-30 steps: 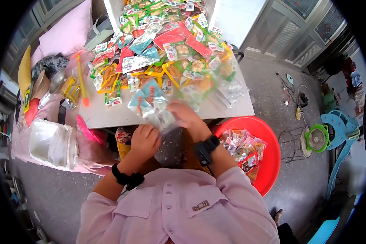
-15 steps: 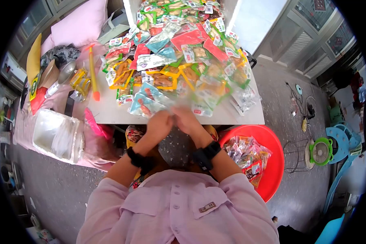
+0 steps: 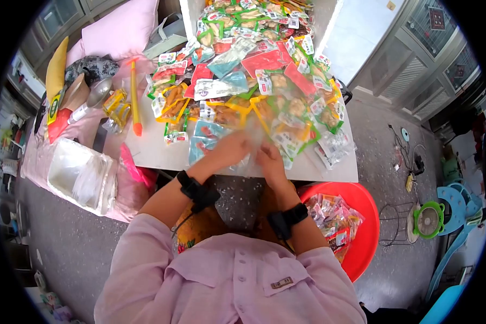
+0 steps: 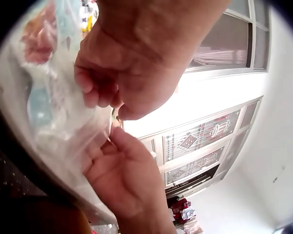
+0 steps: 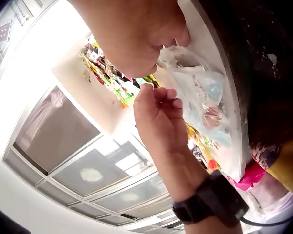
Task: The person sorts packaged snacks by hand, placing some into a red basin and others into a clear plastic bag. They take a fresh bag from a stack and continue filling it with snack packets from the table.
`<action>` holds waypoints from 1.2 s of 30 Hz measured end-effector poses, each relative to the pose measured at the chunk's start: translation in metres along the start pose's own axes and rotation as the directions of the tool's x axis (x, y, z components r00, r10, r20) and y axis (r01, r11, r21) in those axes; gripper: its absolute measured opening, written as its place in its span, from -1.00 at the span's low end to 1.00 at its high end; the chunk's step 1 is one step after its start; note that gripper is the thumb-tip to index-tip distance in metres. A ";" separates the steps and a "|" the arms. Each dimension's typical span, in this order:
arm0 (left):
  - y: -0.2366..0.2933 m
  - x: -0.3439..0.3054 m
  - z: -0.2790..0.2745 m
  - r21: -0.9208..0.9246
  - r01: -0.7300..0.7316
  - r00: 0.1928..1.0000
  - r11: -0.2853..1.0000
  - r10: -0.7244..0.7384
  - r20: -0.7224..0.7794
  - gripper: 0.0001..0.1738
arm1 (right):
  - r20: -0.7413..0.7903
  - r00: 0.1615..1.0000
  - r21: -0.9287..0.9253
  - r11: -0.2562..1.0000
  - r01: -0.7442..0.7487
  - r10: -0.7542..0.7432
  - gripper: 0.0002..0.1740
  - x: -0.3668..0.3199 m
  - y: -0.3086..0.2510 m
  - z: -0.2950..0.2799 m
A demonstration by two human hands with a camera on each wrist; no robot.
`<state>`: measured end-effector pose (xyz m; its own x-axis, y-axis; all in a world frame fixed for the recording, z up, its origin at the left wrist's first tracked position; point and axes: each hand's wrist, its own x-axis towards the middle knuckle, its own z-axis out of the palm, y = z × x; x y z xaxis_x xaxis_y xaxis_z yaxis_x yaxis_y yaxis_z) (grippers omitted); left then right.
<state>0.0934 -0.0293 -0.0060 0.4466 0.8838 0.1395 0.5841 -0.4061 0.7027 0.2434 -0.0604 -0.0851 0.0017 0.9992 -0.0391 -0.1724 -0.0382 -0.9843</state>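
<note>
Over the table's front edge, my left hand (image 3: 231, 149) and right hand (image 3: 271, 163) are close together at the top of a clear plastic bag (image 4: 63, 124). Fingers of both hands are curled and pinch its film, a small gap between them. Inside the bag are light blue packets (image 3: 204, 136) with reddish food, lying on the table left of the left hand; the left forearm partly covers them. In the right wrist view the bag's film (image 5: 185, 73) runs out from under the right fingers, and the left hand (image 5: 158, 117) is curled beside it.
A heap of sealed food packets (image 3: 221, 86) spills from a white foam box (image 3: 329, 27) across the table (image 3: 340, 171). Below its right corner stands a red tub (image 3: 364, 243) of packets. A white foam tray (image 3: 65, 175) and an orange-tipped yellow stick (image 3: 135, 102) are at left.
The bag with blue packets has come down from a raised, tilted position onto the table. Both hands met at its top, then moved forward over the table and slightly apart. The head view has shifted.
</note>
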 end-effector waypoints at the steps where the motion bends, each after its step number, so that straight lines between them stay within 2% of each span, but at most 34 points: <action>1: -0.006 0.010 -0.006 0.066 -0.013 0.997 0.998 0.018 -0.071 -0.81 | -0.033 0.999 -0.032 0.999 0.022 -0.023 -0.68 -0.001 -0.001 0.000; 3: -0.019 0.041 -0.026 0.254 0.117 0.978 0.960 -0.067 -0.198 -0.77 | -0.095 0.993 -0.100 0.994 0.053 -0.063 -0.71 -0.005 -0.001 0.002; 5: -0.032 0.058 -0.043 0.458 0.079 0.905 0.885 0.129 -0.406 -0.66 | -0.104 0.992 -0.067 0.996 0.059 -0.066 -0.73 -0.010 -0.013 0.004; 6: -0.042 0.066 -0.049 0.550 0.133 0.924 0.824 0.097 -0.369 -0.52 | -0.111 0.991 -0.049 0.997 0.066 -0.071 -0.74 -0.012 -0.020 0.005; 8: -0.063 0.081 -0.050 0.722 0.172 0.931 0.671 0.129 -0.342 -0.43 | -0.096 0.993 -0.004 0.998 0.066 -0.066 -0.77 -0.015 -0.028 0.006; 11: -0.060 0.093 -0.056 0.720 0.192 0.961 0.667 0.023 -0.277 -0.39 | -0.082 0.995 0.053 0.997 0.053 -0.049 -0.81 -0.020 -0.036 0.007; 14: -0.069 0.102 -0.049 0.595 0.220 0.921 0.773 0.036 -0.388 -0.39 | -0.066 0.998 0.099 0.995 0.025 -0.018 -0.83 -0.023 -0.046 0.009; 17: -0.059 0.096 -0.055 0.702 0.179 0.950 0.690 0.065 -0.306 -0.38 | -0.075 0.997 0.147 0.989 -0.017 0.028 -0.83 -0.026 -0.051 0.010; 20: -0.061 0.102 -0.059 0.746 0.149 0.980 0.649 0.005 -0.200 -0.37 | -0.088 0.996 0.144 0.989 -0.019 0.031 -0.84 -0.026 -0.055 0.009; 23: -0.059 0.098 -0.068 0.755 0.086 0.955 0.650 0.163 -0.248 -0.37 | -0.111 0.994 0.122 0.992 0.023 -0.010 -0.84 -0.030 -0.058 0.006; 26: -0.041 0.089 -0.082 0.638 0.030 0.923 0.769 0.225 -0.313 -0.39 | -0.112 0.992 0.070 0.995 0.066 -0.058 -0.84 -0.031 -0.056 -0.004; 29: -0.015 0.075 -0.092 0.557 -0.047 0.830 0.829 0.343 -0.440 -0.41 | -0.094 0.990 0.049 0.993 0.111 -0.106 -0.84 -0.030 -0.057 -0.008; 31: -0.004 0.070 -0.097 0.549 -0.128 0.749 0.826 0.444 -0.492 -0.42 | -0.065 0.988 0.054 0.988 0.143 -0.139 -0.83 -0.030 -0.059 -0.008; 34: 0.014 0.056 -0.098 0.677 -0.301 0.706 0.671 0.634 -0.315 -0.43 | -0.063 0.991 0.052 0.992 0.118 -0.114 -0.82 -0.033 -0.067 0.000; 35: 0.027 0.045 -0.094 0.698 -0.344 0.693 0.628 0.672 -0.263 -0.43 | -0.081 0.995 0.138 0.988 0.076 -0.065 -0.81 -0.036 -0.073 0.003; 36: 0.033 0.034 -0.086 0.664 -0.356 0.715 0.657 0.649 -0.259 -0.41 | -0.096 0.995 0.223 0.974 0.035 -0.014 -0.80 -0.040 -0.081 0.006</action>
<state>0.0691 0.0071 0.0816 0.5231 0.4288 0.7366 0.6753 -0.7357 -0.0513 0.2513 -0.0971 -0.0023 0.0984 0.9943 -0.0413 -0.3877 0.0001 -0.9218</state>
